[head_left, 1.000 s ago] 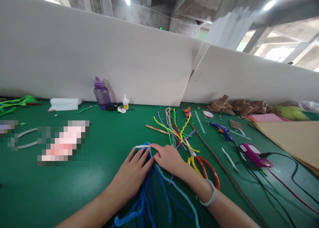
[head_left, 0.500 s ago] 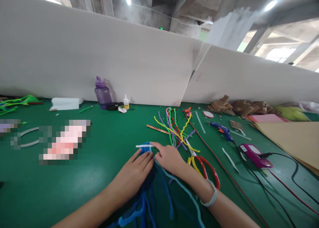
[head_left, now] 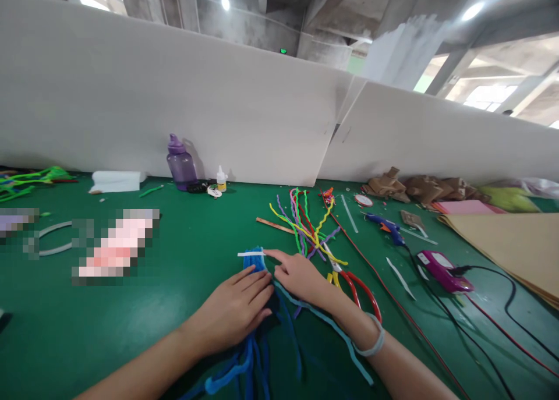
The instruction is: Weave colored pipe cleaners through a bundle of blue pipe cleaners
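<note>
A bundle of blue fuzzy pipe cleaners (head_left: 254, 262) lies on the green table, with its loose strands trailing toward me. Across its far end rests a narrow white strip (head_left: 250, 254). My left hand (head_left: 238, 307) lies over the bundle, fingers stretched out flat and pressing on it. From the right, my right hand (head_left: 301, 275) points its index finger at the strip's right end, with the thumb apart and the other fingers bent underneath, partly hidden. A lighter blue pipe cleaner (head_left: 325, 318) runs out beneath my right wrist.
Behind my right hand lie coloured wavy pipe cleaners (head_left: 305, 225) and scissors (head_left: 349, 278) with red and yellow handles. Farther right are a blue glue gun (head_left: 386, 226), a magenta device (head_left: 443, 272) with cables, and brown paper (head_left: 502, 237). A purple bottle (head_left: 181, 164) stands by the white partition (head_left: 174, 85).
My left hand has slid slightly toward me along the bundle, so more of its far end shows. The right index finger stays at the strip's end.
</note>
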Demonstrator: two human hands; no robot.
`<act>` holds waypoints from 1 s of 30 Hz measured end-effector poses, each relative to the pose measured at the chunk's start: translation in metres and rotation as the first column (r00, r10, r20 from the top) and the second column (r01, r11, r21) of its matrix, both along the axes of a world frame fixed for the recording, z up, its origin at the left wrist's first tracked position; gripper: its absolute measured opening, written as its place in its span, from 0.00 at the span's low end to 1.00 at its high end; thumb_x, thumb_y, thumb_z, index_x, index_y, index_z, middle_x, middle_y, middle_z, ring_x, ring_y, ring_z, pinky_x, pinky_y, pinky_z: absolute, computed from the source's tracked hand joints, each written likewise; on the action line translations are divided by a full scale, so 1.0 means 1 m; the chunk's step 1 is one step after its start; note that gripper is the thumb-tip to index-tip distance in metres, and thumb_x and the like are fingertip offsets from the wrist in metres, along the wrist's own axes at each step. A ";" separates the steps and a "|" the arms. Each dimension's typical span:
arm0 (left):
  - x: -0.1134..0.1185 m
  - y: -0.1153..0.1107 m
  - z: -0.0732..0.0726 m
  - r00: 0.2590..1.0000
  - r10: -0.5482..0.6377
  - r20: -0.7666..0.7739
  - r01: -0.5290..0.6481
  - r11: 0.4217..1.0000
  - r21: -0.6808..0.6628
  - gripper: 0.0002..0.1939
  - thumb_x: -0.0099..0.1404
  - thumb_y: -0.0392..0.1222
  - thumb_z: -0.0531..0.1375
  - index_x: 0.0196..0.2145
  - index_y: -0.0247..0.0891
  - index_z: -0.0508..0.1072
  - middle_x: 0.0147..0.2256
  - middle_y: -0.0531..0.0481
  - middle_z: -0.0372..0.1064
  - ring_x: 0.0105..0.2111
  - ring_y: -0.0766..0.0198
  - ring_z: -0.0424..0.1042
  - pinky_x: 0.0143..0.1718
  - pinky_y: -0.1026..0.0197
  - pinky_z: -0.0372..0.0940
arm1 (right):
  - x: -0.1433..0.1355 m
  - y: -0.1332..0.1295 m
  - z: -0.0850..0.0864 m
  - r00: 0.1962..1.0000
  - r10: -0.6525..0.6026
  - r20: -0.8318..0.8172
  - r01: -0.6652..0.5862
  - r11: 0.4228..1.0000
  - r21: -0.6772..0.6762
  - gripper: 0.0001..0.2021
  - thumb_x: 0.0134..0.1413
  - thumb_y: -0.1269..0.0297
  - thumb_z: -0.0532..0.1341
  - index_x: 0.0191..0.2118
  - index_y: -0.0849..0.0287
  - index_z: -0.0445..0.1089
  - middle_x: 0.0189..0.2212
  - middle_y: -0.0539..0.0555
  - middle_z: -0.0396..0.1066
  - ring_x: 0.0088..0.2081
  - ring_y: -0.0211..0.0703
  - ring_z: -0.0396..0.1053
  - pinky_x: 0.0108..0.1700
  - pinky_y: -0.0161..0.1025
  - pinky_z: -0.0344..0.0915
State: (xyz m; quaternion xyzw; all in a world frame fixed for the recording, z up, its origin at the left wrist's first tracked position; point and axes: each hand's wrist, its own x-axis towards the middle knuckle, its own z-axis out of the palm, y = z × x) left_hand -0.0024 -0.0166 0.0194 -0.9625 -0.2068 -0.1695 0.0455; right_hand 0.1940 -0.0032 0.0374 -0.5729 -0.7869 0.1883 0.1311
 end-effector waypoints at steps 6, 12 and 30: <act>-0.003 -0.003 0.018 0.981 -0.191 -0.044 0.181 0.969 -0.167 0.27 0.68 0.50 0.52 0.60 0.36 0.57 0.58 0.41 0.59 0.59 0.52 0.59 0.58 0.50 0.59 | 0.011 -0.004 0.006 0.911 0.045 -0.410 -0.177 0.941 -0.289 0.31 0.51 0.73 0.50 0.63 0.52 0.54 0.15 0.41 0.63 0.16 0.32 0.60 0.23 0.28 0.57; -0.002 -0.003 0.021 0.969 -0.202 -0.142 0.170 0.963 -0.211 0.26 0.68 0.52 0.51 0.60 0.41 0.58 0.59 0.41 0.58 0.59 0.47 0.58 0.57 0.44 0.58 | 0.013 0.004 0.000 0.861 -0.003 -0.508 -0.074 0.989 -0.131 0.23 0.55 0.70 0.50 0.57 0.55 0.63 0.14 0.41 0.61 0.16 0.32 0.58 0.22 0.28 0.58; 0.000 -0.006 0.023 0.989 -0.143 -0.041 0.129 0.960 -0.248 0.24 0.65 0.45 0.56 0.58 0.40 0.61 0.53 0.40 0.65 0.55 0.51 0.64 0.56 0.45 0.60 | 0.054 0.026 -0.011 0.981 -0.159 0.111 0.117 0.941 0.316 0.07 0.57 0.65 0.58 0.36 0.58 0.73 0.36 0.54 0.68 0.42 0.43 0.65 0.44 0.37 0.61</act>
